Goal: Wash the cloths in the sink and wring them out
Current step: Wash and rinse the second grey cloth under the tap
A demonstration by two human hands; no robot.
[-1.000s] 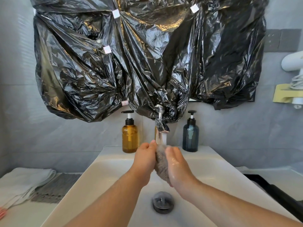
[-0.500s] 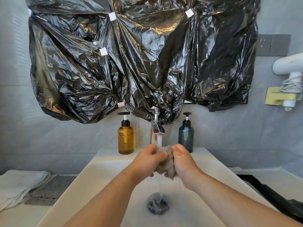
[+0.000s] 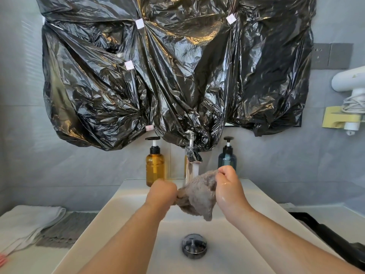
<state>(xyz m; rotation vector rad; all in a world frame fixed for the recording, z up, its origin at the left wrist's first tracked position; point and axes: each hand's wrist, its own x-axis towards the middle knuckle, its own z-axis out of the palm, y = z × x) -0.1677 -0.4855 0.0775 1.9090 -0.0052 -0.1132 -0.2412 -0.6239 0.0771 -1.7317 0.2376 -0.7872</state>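
A wet grey-brown fluffy cloth (image 3: 197,196) hangs stretched between both hands above the white sink (image 3: 122,210). My left hand (image 3: 161,194) grips its left end in a fist. My right hand (image 3: 229,188) grips its upper right corner, held a little higher. The cloth's lower point droops toward the basin. Behind it the chrome tap (image 3: 192,161) runs a stream of water. The round metal drain (image 3: 194,246) lies below the hands. A folded white cloth (image 3: 27,220) and a grey cloth (image 3: 65,230) lie on the counter at the left.
An amber pump bottle (image 3: 155,165) stands left of the tap, a dark blue one (image 3: 227,157) right of it. Black plastic sheeting (image 3: 167,76) covers the wall above. A white hair dryer (image 3: 351,84) hangs at the right. A black object (image 3: 331,238) lies on the right counter.
The hands have moved apart and spread the cloth out between them; before, they pressed it bunched together under the tap. The right hand has risen slightly.
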